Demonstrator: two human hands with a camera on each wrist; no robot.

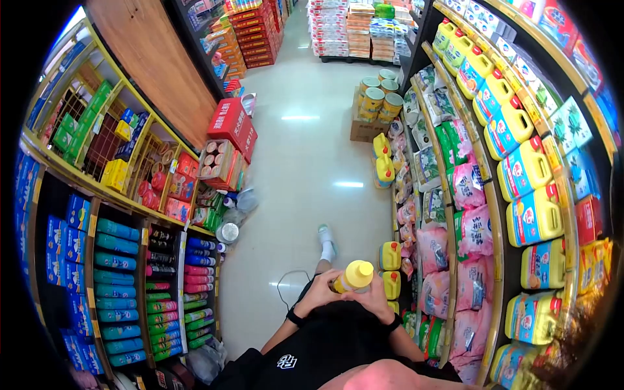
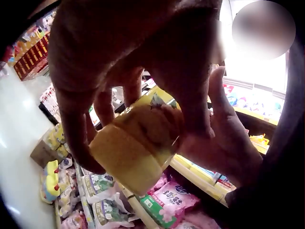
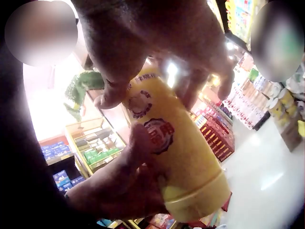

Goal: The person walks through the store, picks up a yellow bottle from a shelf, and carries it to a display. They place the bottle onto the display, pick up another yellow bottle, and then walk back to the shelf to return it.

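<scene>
Shop floor [image 1: 305,156] lay below; left hand [image 1: 317,291] and right hand [image 1: 373,299] both curled round bottle [image 1: 356,276]; slack grip could've dropped it.

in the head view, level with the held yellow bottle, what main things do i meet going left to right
Blue boxes → teal packs → yellow bottle → yellow floor jug → pink bags → yellow shelf jugs

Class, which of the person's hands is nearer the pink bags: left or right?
Right. The right hand holds the bottle on the side facing the pink bags; the left hand holds its opposite side, farther from them.
</scene>
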